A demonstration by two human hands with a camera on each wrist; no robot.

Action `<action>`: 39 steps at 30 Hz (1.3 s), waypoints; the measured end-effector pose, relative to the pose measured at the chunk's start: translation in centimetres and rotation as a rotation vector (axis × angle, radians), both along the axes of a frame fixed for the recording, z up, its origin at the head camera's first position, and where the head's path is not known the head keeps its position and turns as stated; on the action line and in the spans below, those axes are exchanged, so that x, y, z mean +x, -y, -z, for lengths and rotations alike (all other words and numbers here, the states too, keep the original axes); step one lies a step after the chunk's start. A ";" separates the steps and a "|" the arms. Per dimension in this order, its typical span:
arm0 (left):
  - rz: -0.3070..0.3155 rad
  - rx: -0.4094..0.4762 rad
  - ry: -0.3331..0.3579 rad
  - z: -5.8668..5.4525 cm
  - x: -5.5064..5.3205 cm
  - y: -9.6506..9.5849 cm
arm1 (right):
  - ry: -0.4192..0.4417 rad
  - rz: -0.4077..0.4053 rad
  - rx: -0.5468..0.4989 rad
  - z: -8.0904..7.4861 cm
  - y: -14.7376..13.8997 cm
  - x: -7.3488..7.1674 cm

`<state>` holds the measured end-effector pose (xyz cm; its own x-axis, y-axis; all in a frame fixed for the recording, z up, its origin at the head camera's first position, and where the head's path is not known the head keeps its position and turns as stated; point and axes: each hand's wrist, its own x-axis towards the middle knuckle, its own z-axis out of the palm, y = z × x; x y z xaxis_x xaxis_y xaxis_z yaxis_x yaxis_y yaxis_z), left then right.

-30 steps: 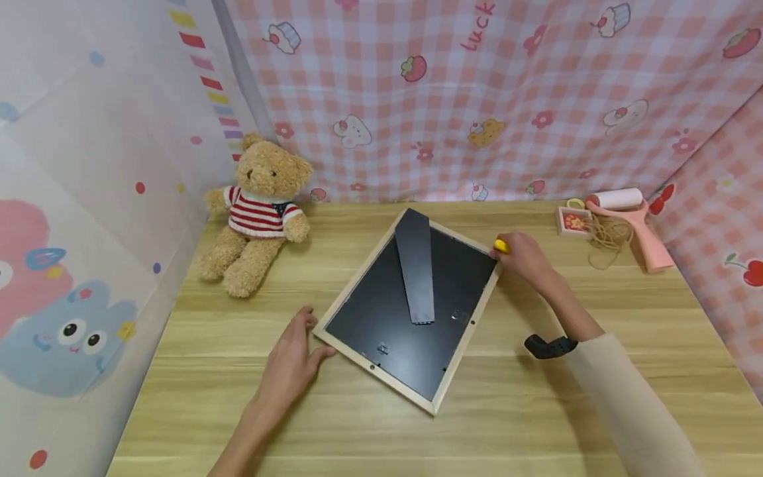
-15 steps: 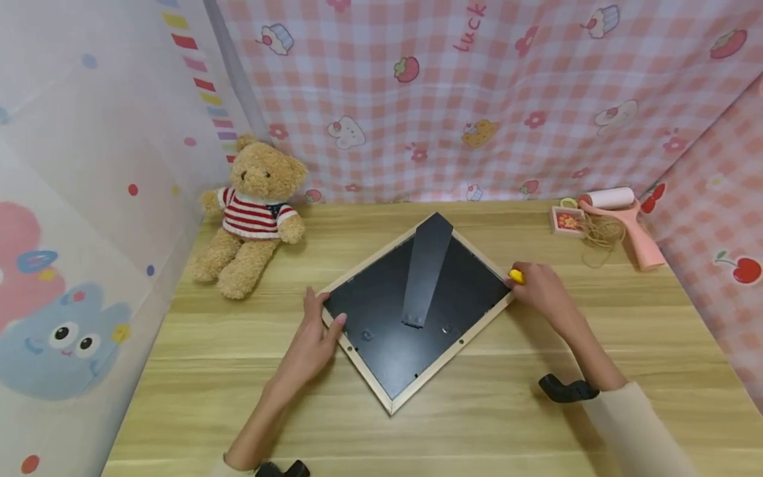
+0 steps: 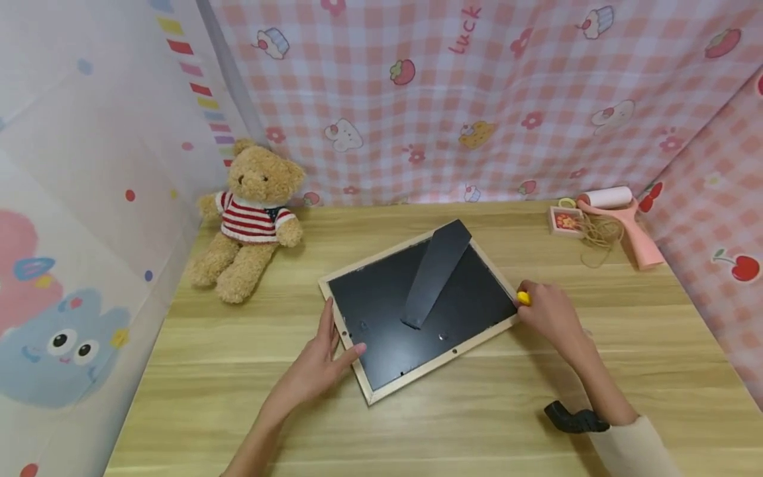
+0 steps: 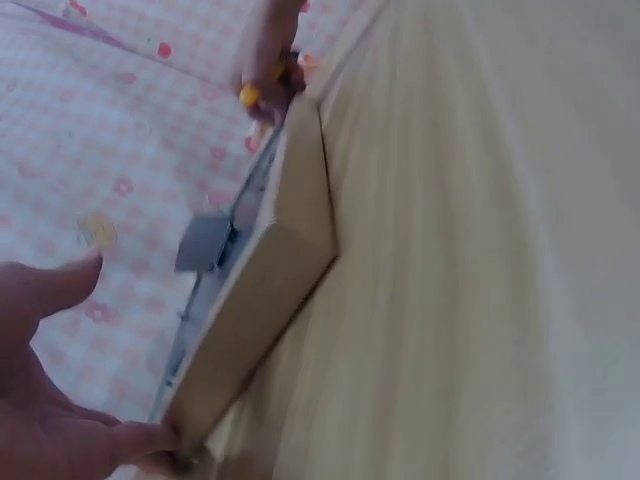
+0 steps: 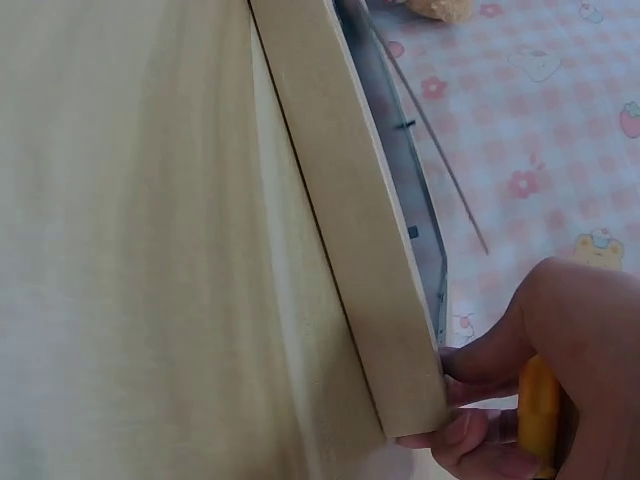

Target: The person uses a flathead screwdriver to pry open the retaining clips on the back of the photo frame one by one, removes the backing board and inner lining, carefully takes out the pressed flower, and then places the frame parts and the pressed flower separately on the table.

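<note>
We see a wooden picture frame (image 3: pixel 417 372) lying on the tabletop (image 3: pixel 465 424) just below the middle of the frame, its black backing (image 3: pixel 369 291) upward. A black stand leg (image 3: pixel 435 275) slants across the backing, and its upper end reaches past the rim.

The left hand (image 3: pixel 316 371), at lower centre-left, has its fingers extended against the rim's left side; from the left wrist view we can tell that its thumb stands clear of the wood. The right hand (image 3: pixel 553 318), right of centre, pinches the right corner while its curled fingers hold a yellow object (image 3: pixel 524 298), mostly hidden.

At upper left we find a teddy bear (image 3: pixel 253 218) in a striped sweater, seated against the backdrop. At upper right, a small box (image 3: pixel 565 222), tangled twine (image 3: pixel 602 232) and a pink-handled roller (image 3: pixel 642 244) sit close together.
</note>
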<state>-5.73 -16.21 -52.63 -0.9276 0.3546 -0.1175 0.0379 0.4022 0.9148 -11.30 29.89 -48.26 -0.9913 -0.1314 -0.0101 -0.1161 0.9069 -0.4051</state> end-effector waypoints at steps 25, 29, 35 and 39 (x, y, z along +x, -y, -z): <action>0.329 -0.011 -0.062 0.8 -8.0 3.4 | -0.219 0.095 -0.206 -4.9 2.5 6.0; 0.366 0.006 -0.082 -1.1 -7.8 3.8 | -0.322 0.147 -0.503 -6.4 5.6 4.1; 0.338 0.064 0.010 -2.7 -7.6 3.6 | -0.113 0.162 -0.872 -6.4 10.9 2.0; 0.329 0.082 0.034 -2.5 -7.5 3.4 | 0.047 0.029 -1.020 -4.4 13.1 1.1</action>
<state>-13.27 -19.62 -50.17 -0.7581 0.6436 -0.1051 0.1220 0.2983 0.9466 -10.20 16.77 -43.81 -0.9957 -0.0755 0.0539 -0.0634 0.1294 -0.9896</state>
